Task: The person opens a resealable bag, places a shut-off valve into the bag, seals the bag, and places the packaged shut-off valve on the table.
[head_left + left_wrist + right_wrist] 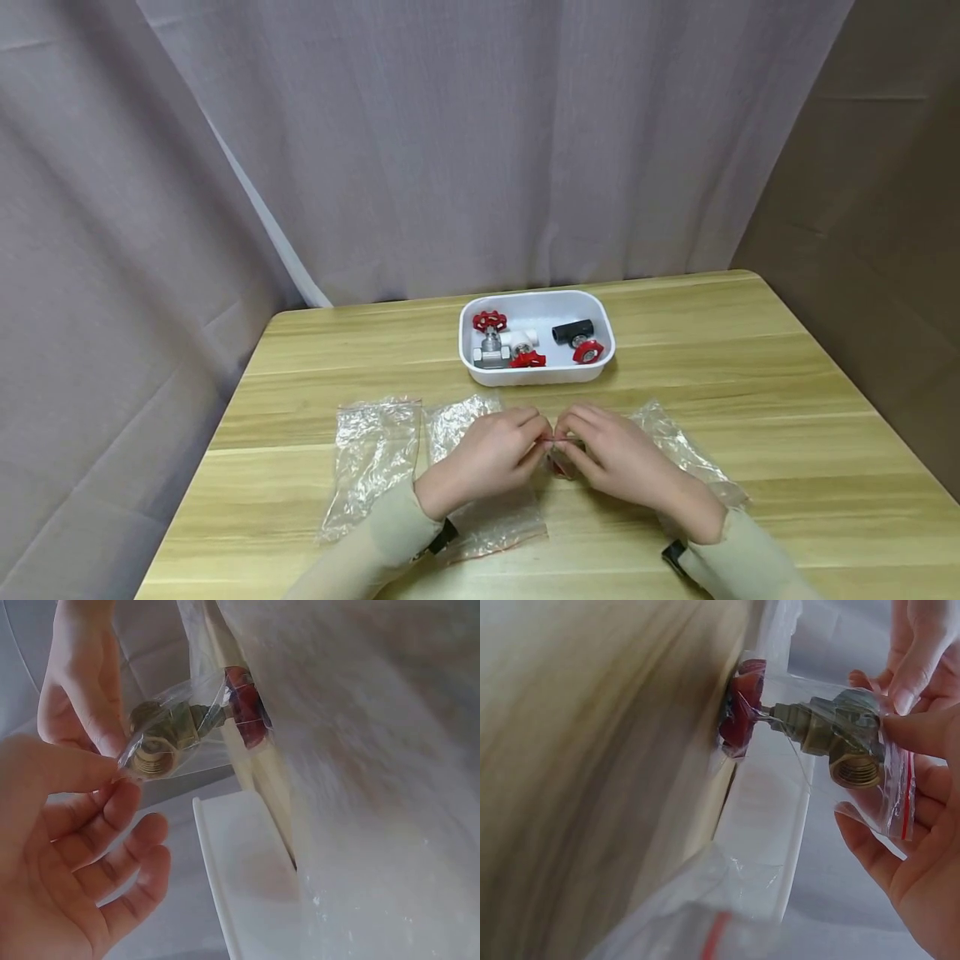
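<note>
A brass valve (821, 731) with a red handwheel (742, 709) is inside a small clear zip bag (895, 814) with a red seal line. My left hand (497, 446) and right hand (618, 454) meet over the table and pinch the bag's top edge between thumbs and fingertips. Below them the valve hangs with its handwheel lowest; in the head view the hands hide most of it. The left wrist view shows the threaded opening (154, 759) close to the fingertips. Whether the bag's seal is parted I cannot tell.
Behind the hands stands a white tray (536, 377) holding a silver valve (492, 357), a white valve (520, 340) and a black valve (573, 333), all with red handwheels. Flat clear bags lie at left (375, 458), under my left arm (491, 525) and by my right arm (686, 450).
</note>
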`<state>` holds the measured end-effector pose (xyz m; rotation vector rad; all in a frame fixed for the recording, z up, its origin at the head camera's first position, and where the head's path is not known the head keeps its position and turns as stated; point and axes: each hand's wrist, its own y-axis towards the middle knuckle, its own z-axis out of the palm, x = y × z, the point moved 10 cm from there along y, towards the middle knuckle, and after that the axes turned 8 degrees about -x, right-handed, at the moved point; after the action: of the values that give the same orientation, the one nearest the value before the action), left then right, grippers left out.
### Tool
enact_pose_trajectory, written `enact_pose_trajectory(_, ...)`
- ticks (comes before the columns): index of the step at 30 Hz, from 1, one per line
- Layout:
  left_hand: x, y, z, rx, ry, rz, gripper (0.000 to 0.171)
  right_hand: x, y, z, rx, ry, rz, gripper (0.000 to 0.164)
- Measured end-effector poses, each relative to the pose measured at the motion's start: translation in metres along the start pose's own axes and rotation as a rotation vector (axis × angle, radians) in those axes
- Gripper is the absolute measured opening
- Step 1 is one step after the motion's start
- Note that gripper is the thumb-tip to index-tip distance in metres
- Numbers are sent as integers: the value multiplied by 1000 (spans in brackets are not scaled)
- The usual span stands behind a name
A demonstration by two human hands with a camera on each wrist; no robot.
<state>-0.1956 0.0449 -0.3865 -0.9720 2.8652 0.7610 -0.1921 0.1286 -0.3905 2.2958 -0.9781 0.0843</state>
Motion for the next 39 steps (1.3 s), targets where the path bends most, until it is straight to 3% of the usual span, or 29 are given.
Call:
enact_pose_trajectory(9,-4,1,0,-8,8,27,8,4,-2,-4,-54,-5,-44,8)
enact_pose_trajectory(17,-1,0,-1,-39,12,0,6,1,-1,-9,-126,5,-28,14)
enact_pose_trajectory(24,-1,1,-3,-75,50,0,6,-3,-2,-7,-93,-9,8,13)
enact_pose_trajectory(39,-3,-2,-3,-90,132,25,4,-1,-5,-5,-65,-76,-64,12)
